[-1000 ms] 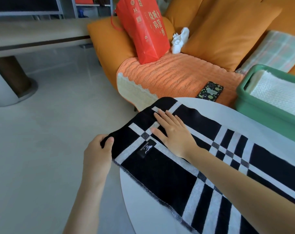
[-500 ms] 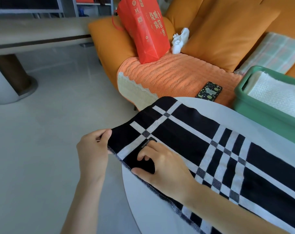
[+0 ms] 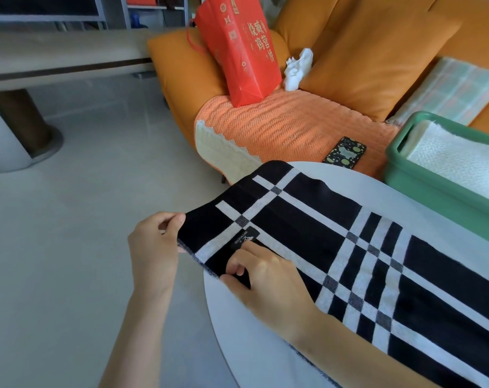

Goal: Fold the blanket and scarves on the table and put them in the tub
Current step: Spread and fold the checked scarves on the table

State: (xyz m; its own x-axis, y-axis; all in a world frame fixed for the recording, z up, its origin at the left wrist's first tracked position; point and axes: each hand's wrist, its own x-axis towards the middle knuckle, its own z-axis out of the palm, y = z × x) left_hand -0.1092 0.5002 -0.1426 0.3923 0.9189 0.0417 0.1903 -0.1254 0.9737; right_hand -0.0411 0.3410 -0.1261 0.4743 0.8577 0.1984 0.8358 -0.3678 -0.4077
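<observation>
A black scarf with white checks (image 3: 307,228) lies stretched along the round white table (image 3: 251,331), its left end hanging over the table's edge. My left hand (image 3: 153,247) pinches the scarf's far-left corner off the table. My right hand (image 3: 265,278) pinches the near edge of the same end, just below the small sewn label. A green tub (image 3: 433,189) stands at the table's right, holding a folded white blanket (image 3: 458,163).
An orange sofa (image 3: 307,127) stands close behind the table with a red paper bag (image 3: 240,49), a white crumpled item (image 3: 296,68), a patterned phone (image 3: 345,154) and a pale plaid cloth (image 3: 447,91). Pale floor lies to the left. A long bench (image 3: 56,60) stands far left.
My right hand left its flat rest on the scarf, slid back to the near edge and curled to pinch it. My left hand kept its hold on the corner.
</observation>
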